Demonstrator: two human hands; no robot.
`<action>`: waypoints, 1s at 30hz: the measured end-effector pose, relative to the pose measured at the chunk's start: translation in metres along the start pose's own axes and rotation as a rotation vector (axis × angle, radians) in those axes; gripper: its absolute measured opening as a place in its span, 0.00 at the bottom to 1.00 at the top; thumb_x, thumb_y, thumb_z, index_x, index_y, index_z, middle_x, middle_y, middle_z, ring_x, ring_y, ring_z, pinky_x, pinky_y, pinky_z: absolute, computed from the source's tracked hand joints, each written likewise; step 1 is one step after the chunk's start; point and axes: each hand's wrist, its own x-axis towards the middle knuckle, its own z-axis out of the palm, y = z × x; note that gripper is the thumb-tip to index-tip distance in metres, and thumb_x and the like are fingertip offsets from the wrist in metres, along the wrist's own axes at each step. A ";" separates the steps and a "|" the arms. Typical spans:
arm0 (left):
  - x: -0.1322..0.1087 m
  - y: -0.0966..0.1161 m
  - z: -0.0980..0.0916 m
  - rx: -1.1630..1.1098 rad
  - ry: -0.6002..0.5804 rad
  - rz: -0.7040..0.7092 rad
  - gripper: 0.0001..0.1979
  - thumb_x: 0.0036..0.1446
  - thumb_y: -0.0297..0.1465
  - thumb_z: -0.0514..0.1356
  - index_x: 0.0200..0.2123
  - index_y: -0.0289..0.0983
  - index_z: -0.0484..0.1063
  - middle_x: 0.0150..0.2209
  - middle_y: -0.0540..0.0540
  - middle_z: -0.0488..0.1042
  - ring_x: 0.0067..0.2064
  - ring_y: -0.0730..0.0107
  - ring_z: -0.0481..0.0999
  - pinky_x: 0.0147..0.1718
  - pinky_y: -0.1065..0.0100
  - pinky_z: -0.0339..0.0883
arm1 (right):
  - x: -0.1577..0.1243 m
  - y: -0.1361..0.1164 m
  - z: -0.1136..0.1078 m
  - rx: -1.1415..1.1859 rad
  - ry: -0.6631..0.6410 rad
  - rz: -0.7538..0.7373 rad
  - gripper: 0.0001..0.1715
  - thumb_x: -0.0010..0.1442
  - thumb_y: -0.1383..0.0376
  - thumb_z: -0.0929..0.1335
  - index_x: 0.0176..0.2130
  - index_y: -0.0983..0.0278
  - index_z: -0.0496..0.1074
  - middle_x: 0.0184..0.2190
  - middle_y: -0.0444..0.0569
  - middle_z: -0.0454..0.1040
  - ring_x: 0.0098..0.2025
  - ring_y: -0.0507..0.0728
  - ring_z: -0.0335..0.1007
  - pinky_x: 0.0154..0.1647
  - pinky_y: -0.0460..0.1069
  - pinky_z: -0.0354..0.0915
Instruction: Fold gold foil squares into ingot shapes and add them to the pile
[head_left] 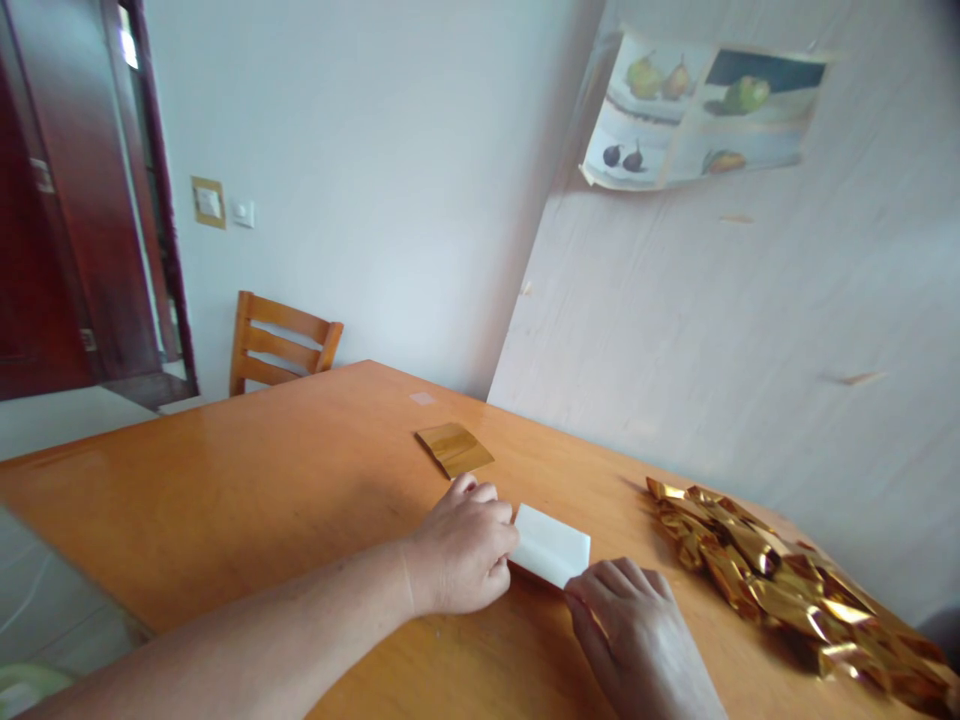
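Observation:
A small white rectangle of paper (pixel 553 545) lies between my two hands over the tabletop; it looks folded, though the near edge is partly covered. My left hand (pixel 469 550) has its fingers curled, closed at the paper's left end. At the near right corner, my right hand (pixel 637 625) pinches the paper between thumb and fingers. Just beyond my left hand a flat gold square of paper (pixel 455 449) rests on the table.
Crumpled gold foil (pixel 780 590) spreads along the right side of the orange wooden table (pixel 247 500). A wooden chair (pixel 283 340) stands behind the far left edge. Fruit pictures (pixel 712 115) hang on the board wall behind. A dark red door (pixel 82 190) is at the left.

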 end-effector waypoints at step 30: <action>0.003 0.005 0.000 -0.080 0.052 0.085 0.07 0.65 0.28 0.57 0.32 0.38 0.71 0.34 0.49 0.73 0.40 0.64 0.66 0.44 0.58 0.53 | 0.006 -0.009 -0.010 0.119 0.037 0.083 0.10 0.68 0.68 0.64 0.36 0.60 0.74 0.31 0.46 0.74 0.36 0.57 0.65 0.38 0.52 0.51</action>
